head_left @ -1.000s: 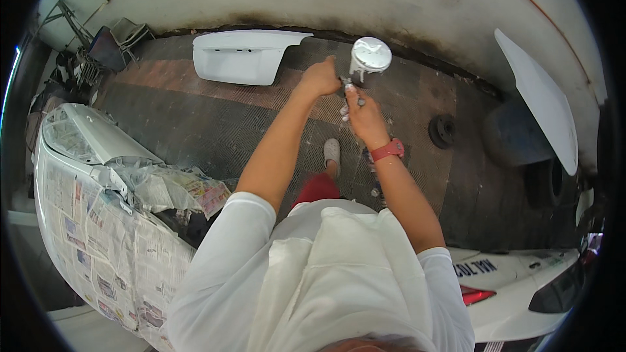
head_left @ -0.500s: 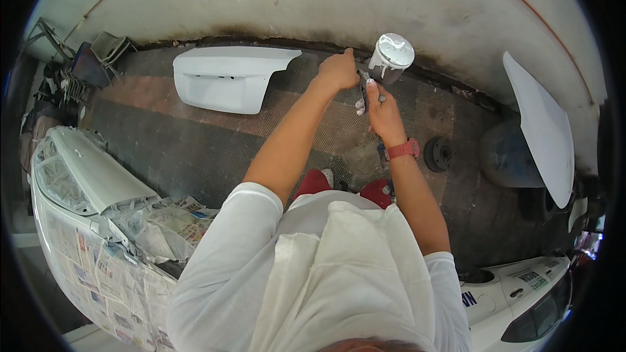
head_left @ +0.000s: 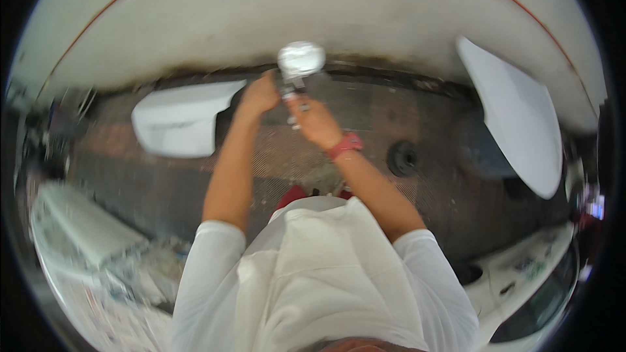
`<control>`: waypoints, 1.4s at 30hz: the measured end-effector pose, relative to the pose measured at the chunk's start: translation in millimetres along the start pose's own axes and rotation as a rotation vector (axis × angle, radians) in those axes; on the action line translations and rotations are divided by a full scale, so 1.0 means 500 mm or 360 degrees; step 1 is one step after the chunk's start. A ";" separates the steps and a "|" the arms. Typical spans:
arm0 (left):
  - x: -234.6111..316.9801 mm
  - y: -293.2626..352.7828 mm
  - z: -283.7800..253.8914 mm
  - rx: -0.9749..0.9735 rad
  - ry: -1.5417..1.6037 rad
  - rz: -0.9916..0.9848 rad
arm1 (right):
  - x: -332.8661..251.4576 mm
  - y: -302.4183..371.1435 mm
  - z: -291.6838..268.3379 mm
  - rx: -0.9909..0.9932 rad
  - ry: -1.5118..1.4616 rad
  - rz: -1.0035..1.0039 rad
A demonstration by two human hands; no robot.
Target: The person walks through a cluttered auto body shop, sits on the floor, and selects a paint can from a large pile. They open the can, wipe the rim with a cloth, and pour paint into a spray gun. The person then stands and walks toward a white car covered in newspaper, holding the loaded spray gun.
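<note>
A paint spray gun with a round cup (head_left: 301, 58) is out in front of me, above the floor by the wall. The cup's top is silvery-white and shiny. My right hand (head_left: 316, 122), with a red watch on its wrist, is closed around the gun's grip below the cup, and white smears show near its fingers. My left hand (head_left: 261, 94) is closed just left of the gun, against or very near its front part. What its fingers hold is hidden and smeared by motion.
A white car boot lid (head_left: 179, 119) lies at left. A white body panel (head_left: 518, 117) leans by a dark blue drum (head_left: 484, 146) at right. A black round disc (head_left: 402, 158) sits on the floor. Parts of white cars (head_left: 85, 221) flank me, the left one masked with paper.
My view has swung right and blurred, so the wall, panels and floor shift leftward. Both hands stay together at the spray gun, now left of the picture's middle. The cup seems more upright.
</note>
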State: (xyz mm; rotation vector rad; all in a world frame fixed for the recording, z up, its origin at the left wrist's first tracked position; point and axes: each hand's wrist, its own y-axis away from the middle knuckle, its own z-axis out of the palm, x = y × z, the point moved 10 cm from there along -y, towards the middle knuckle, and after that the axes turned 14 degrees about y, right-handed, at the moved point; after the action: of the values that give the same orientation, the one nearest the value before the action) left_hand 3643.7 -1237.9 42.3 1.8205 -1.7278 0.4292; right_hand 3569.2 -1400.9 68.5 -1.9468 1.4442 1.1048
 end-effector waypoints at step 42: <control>0.076 -0.161 0.174 -0.0614 0.0798 0.0211 | 0.123 0.035 -0.128 0.1115 -0.0190 0.0893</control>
State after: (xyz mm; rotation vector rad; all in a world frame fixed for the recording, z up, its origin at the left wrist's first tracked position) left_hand 3712.8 -1322.4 -17.8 1.2049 -1.4588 0.5126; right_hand 3580.8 -1489.7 55.7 -1.0050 2.0202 0.7406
